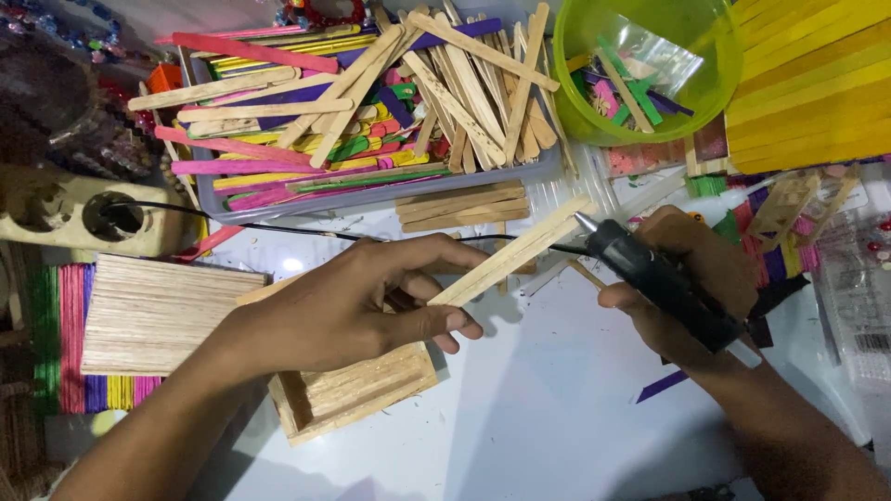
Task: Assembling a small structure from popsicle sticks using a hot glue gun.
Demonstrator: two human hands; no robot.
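Observation:
My left hand (357, 301) pinches a plain wooden craft stick (520, 250) that slants up to the right. My right hand (691, 278) grips a black glue gun (664, 283), its metal tip (585, 221) almost touching the stick's upper end. Below my left hand sits a small open box of glued plain sticks (348, 394), partly hidden by the hand.
A grey tray (371, 197) of plain and coloured sticks lies at the top. A green plastic bowl (724, 56) with coloured scraps stands top right, beside a yellow stick panel (807, 83). A plain stick panel (153, 315) over coloured sticks lies at left. A black cable (278, 229) crosses the white surface.

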